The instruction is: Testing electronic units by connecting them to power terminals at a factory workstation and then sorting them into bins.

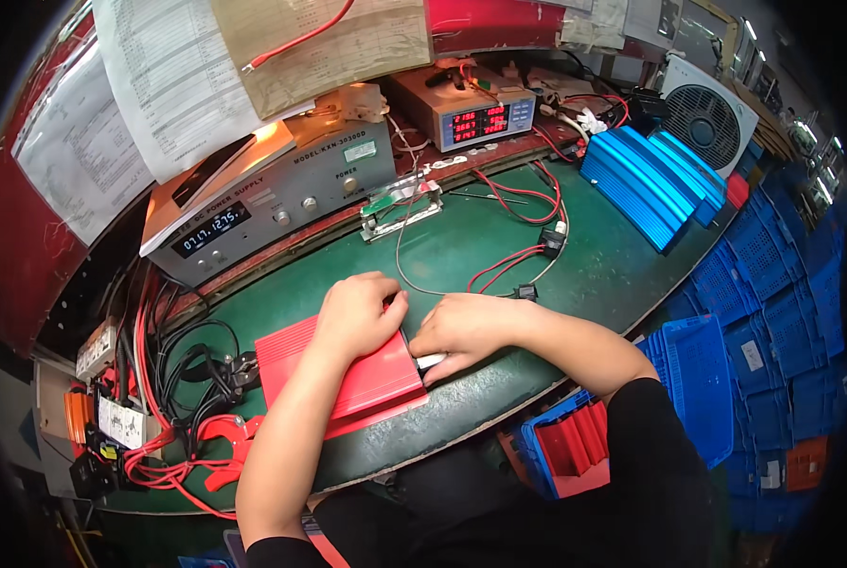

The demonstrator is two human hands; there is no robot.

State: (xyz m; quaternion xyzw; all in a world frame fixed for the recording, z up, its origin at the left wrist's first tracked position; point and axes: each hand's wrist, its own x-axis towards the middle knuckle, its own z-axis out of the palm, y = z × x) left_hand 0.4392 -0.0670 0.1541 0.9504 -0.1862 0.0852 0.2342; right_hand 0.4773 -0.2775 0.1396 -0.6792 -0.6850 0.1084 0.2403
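Note:
A red ribbed metal case [371,383], shaped like a power inverter, lies on the green bench top. My left hand [357,317] rests on its upper side, fingers curled toward the far edge. At the case's right end, my right hand [471,327] is closed around a white plug [430,361], which is held against that end. Whether the plug is inserted is hidden by my fingers. Black and red clamps [244,371] meet the left end of the case, and a large red clamp [226,445] lies nearer to me.
Behind stand a DC power supply [276,194] and a meter with red digits [485,121]. Blue ribbed cases [646,185] sit at the far right beside a fan [709,114]. Black cables [191,379] tangle at left. Blue crates [693,379] stack beyond the bench's right edge.

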